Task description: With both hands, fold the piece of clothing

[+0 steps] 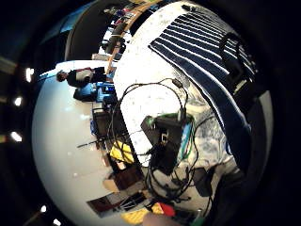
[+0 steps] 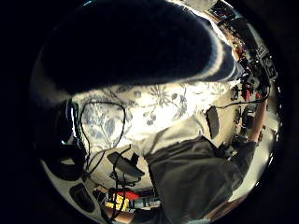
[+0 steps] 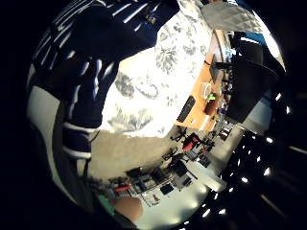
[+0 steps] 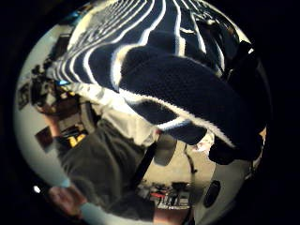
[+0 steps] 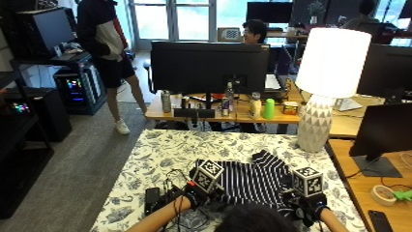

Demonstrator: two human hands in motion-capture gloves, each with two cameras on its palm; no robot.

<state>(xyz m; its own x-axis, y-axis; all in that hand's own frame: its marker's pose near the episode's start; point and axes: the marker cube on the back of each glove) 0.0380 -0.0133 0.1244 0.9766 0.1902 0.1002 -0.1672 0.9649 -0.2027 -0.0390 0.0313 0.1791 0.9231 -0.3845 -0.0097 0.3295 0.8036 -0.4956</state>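
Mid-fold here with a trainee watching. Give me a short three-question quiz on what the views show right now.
1. True or false: the striped garment lies on the floral tablecloth.
2. What stands at the table's far right corner? A) a white lamp B) a red bucket C) a stack of books
3. Fill in: in the outside view the left hand and right hand are both at the garment's ____ edge, nearest the person.

Key: 1 true; 2 A; 3 near. Whether the fingers actually pinch the cloth cannot be told from these views.
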